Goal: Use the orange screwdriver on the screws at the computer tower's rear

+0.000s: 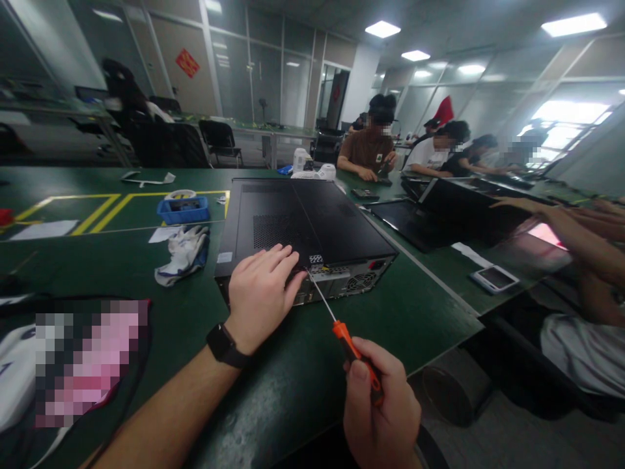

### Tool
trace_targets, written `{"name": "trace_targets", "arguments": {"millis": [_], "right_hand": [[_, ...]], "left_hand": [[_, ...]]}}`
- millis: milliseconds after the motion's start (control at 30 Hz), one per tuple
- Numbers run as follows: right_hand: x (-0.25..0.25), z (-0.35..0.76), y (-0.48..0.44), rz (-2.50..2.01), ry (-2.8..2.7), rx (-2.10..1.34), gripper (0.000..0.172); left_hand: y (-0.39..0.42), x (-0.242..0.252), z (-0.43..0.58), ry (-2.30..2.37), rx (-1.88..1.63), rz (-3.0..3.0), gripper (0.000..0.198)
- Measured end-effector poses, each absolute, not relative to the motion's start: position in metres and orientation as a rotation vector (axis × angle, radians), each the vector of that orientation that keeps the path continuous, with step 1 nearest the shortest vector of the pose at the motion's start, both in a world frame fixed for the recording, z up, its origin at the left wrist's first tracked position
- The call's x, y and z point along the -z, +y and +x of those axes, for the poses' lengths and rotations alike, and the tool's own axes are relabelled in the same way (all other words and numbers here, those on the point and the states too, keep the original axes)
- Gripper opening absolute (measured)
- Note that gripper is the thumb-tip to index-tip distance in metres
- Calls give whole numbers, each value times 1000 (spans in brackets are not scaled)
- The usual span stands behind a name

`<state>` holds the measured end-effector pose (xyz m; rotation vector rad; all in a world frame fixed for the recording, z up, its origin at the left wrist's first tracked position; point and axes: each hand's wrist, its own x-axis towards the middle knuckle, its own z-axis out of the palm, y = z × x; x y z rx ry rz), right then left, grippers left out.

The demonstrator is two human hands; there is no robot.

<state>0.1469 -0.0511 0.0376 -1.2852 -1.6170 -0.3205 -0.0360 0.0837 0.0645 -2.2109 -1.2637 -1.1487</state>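
Observation:
A black desktop computer case (322, 215) lies on its side on the green table, its rear panel with a fan grille (361, 281) turned towards me. My right hand (381, 397) is closed round the orange and black handle of a screwdriver (346, 335). The screwdriver's tip meets the upper edge of the rear panel, near a small perforated metal piece (316, 259). My left hand (266, 280) lies flat on the case's near left corner, fingers stretched out and thumb beside the screwdriver tip. What the tip touches is too small to make out.
Left of the case are work gloves (183, 254) and a blue bin (183, 210) of small parts. A bag (97, 365) lies at the near left. A dark flat panel (403, 221) and a phone-like device (495, 278) lie to the right, where a co-worker's arms reach in.

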Motion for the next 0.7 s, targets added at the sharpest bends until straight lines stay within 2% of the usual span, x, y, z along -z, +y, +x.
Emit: {"name": "trace_targets", "arguments": {"millis": [133, 267, 500, 700], "right_hand": [[-40, 145, -49, -1171, -1597, 321, 21], [-41, 146, -50, -1237, -1642, 362, 17], [-43, 146, -48, -1186, -1619, 285, 20], [-42, 148, -49, -1249, -1653, 324, 13]], "left_hand": [[84, -64, -36, -1275, 1156, -2222, 27], [84, -65, -36, -1281, 1159, -2230, 26], [84, -63, -36, -1264, 1144, -2208, 27], [84, -63, -36, -1266, 1142, -2206, 26]]}}
